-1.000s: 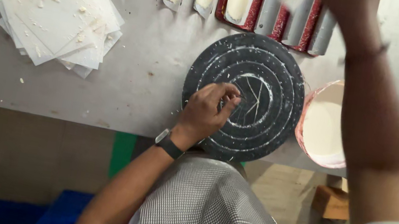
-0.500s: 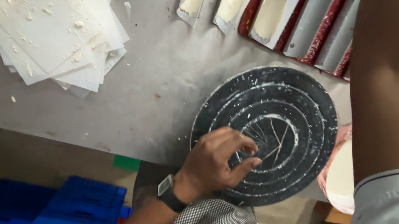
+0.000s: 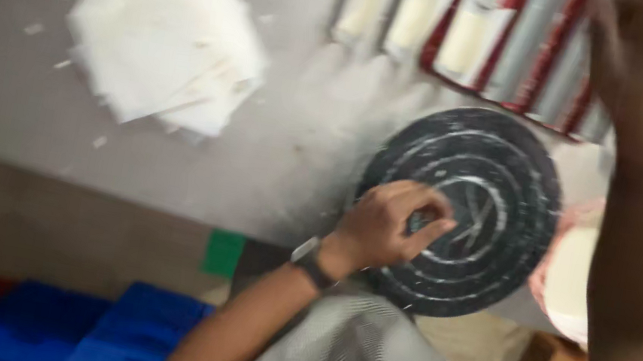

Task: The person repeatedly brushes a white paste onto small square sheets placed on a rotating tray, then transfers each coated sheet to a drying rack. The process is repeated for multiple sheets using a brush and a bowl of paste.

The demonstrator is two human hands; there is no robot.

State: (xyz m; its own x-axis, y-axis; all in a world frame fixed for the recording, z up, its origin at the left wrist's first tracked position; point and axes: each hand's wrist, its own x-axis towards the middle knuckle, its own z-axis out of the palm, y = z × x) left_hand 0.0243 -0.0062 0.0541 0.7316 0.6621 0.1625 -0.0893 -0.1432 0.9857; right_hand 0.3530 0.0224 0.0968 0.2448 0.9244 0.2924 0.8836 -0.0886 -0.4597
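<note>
So the left hand [image 3: 388, 226] still rests curled on the round black disc [image 3: 460, 208], gripping nothing I can see. Right hand [image 3: 633, 59] has swung back up to the red-edged tubes [image 3: 527, 45]; its grip is too blurred to call.

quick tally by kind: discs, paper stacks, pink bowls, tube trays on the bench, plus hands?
Dark ringed disc: 1
White paper stack: 1
Pink bowl: 1
Red tray of tubes: 1
Hands: 2, left hand, right hand
Total: 6
</note>
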